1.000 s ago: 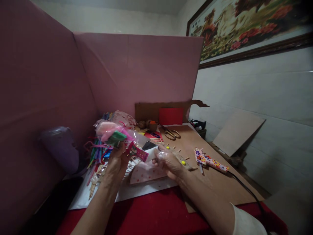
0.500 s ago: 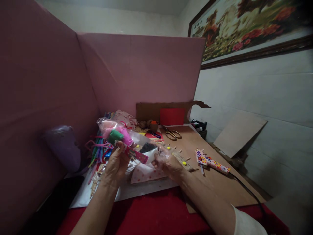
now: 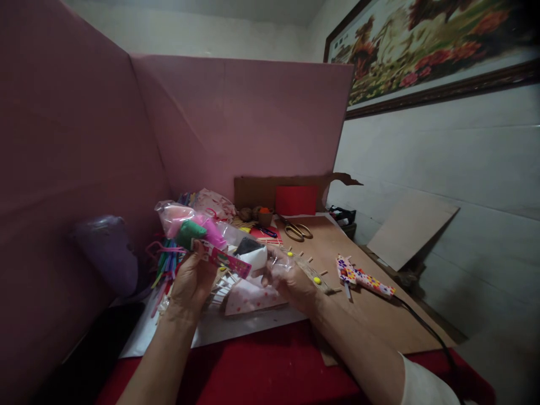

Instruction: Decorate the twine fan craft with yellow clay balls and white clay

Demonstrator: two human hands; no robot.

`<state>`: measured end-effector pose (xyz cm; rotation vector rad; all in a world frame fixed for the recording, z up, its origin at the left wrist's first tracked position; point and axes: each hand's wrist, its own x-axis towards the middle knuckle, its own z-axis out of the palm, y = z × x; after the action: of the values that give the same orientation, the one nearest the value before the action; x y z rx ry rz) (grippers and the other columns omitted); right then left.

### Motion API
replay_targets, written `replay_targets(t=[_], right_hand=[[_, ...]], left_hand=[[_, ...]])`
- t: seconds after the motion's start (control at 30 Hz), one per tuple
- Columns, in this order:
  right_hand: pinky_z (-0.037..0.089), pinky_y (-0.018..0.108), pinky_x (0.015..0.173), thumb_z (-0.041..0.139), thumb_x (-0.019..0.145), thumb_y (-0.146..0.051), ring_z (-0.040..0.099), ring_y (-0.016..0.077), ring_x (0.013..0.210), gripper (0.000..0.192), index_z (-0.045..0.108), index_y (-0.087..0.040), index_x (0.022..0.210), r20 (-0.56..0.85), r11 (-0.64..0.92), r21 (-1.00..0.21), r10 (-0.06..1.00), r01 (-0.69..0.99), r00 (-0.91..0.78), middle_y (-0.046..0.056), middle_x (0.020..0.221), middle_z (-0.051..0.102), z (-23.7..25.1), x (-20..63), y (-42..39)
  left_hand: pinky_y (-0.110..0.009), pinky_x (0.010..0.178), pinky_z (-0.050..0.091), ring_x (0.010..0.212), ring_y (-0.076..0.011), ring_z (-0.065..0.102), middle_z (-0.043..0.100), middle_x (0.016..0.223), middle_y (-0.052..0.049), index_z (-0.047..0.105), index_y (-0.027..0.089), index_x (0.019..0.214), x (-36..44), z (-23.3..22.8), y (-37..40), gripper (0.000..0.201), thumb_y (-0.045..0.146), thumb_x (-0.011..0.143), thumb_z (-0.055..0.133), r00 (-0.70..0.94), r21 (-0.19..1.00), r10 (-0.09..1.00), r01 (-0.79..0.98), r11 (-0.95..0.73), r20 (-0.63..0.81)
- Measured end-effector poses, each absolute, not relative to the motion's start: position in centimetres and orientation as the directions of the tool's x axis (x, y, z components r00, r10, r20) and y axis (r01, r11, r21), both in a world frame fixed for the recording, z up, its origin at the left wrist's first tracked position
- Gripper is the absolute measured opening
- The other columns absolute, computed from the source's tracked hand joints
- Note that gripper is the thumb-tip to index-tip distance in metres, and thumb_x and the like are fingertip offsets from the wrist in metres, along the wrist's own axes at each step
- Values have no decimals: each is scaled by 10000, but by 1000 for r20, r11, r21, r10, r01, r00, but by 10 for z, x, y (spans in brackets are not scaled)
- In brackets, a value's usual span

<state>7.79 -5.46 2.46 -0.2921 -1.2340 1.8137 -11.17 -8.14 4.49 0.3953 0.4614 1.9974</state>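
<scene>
Above the left part of the table, the left hand closes around a clear packet of coloured clay. The right hand pinches its other end (likely working it open). Next comes a careful pull apart. The pink board crowds the left. The brown cardboard by the glue gun offers room.

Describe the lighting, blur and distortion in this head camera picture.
Head view: dim, warm indoor light; the purple shape at left is soft and blurred; the corners darken and the wall lines bow from a wide lens; the clear bag between the left hand and right hand shows faint glare; the glue gun stays fairly sharp.
</scene>
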Motion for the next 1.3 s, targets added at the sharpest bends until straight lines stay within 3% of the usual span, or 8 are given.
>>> replay_targets(t=[0.23,0.53,0.67,0.8,0.97,1.13,1.3], right_hand=[[410,186,520,741,690,-295,578,99,614,394,592,-195,1041,272,-81,-848,782,-524,-561,17,811,627,25,78,-56],[390,194,471,772,652,-365,570,104,571,323,643,-151,855,232,10,-902,855,-433,-463,23,760,625,19,77,-53],[389,203,543,748,691,-373,504,84,587,331,642,-159,920,239,-17,-887,838,-462,-490,1,728,593,19,81,-52],[368,207,535,743,692,-394,486,83,573,334,632,-151,891,231,-28,-892,829,-451,-509,6,730,594,21,84,-52],[360,215,520,672,768,-379,503,92,537,318,599,-152,978,243,35,-923,825,-384,-509,11,691,615,24,82,-56],[354,211,519,710,732,-360,493,93,542,333,612,-168,987,305,129,-921,826,-367,-475,-27,625,568,23,79,-60],[447,250,613,751,683,-297,574,128,655,330,646,-162,966,238,-2,-915,806,-404,-543,17,768,640,18,78,-50]], left_hand=[[-278,790,513,719,-110,660,711,705,39,676,194,720,-111,46,-83,144,102,806,608,-434,468,898,-782,-413,69],[-285,747,523,702,-119,657,720,744,29,676,203,757,-106,44,-81,141,141,835,576,-412,454,911,-805,-382,36],[-341,727,536,738,-170,661,712,750,1,669,184,732,-99,38,-86,43,157,727,702,-247,545,965,-799,-252,85],[-421,754,538,742,-203,659,703,755,-28,659,158,689,-93,31,-91,113,156,648,764,-73,610,997,-789,-71,23],[-249,649,542,643,-123,638,683,681,3,662,147,686,-88,27,-86,191,8,588,748,-241,631,970,-746,-213,42],[-213,629,539,631,-117,651,700,685,-22,669,114,675,-84,31,-81,196,-67,602,682,-372,693,928,-670,-266,-4],[-164,546,511,569,-103,647,694,619,-19,674,109,635,-83,34,-80,212,-99,605,650,-467,689,884,-651,-318,-34]])
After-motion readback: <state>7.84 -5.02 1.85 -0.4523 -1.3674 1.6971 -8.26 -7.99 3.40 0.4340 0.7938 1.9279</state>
